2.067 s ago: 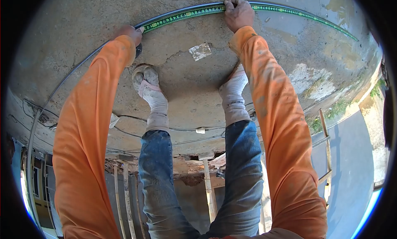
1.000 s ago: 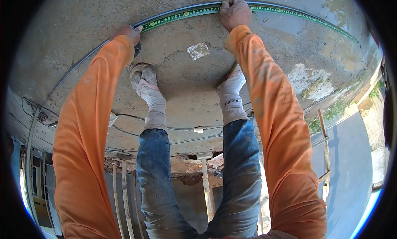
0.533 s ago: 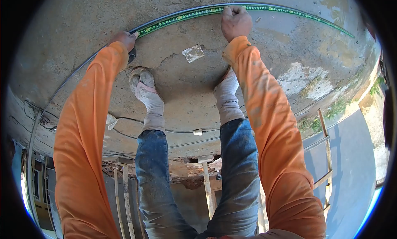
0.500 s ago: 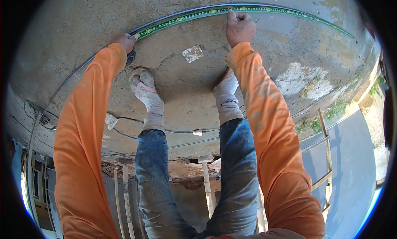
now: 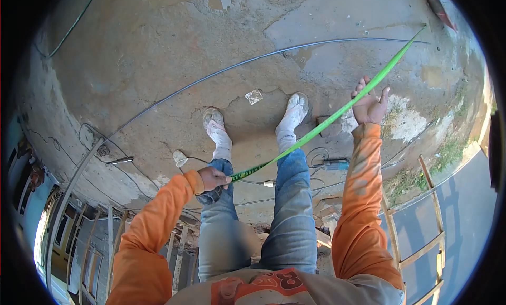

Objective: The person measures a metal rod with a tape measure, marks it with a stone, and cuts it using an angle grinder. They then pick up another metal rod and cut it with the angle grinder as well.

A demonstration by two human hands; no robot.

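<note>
I stand on a rough concrete slab [image 5: 158,52] near its edge, in jeans and white socks. My left hand [image 5: 213,178] sits at my thigh, shut on the case end of a green measuring tape [image 5: 327,120]. The tape runs up and to the right, off the slab, toward the far right corner. My right hand [image 5: 370,104] is raised with fingers spread, and the tape passes across them. A thin dark pipe [image 5: 211,75] lies curved over the slab beyond my feet.
A scrap of paper [image 5: 254,97] lies between my feet. A small white cup [image 5: 180,158] and loose wires [image 5: 316,156] lie near the slab's edge. A wooden ladder [image 5: 416,220] leans at the right. Wooden props [image 5: 174,252] stand below the edge.
I have straightened up from bending over the pipe. The tape has come off the pipe. My left hand pulled back to my thigh, and my right hand let go and opened.
</note>
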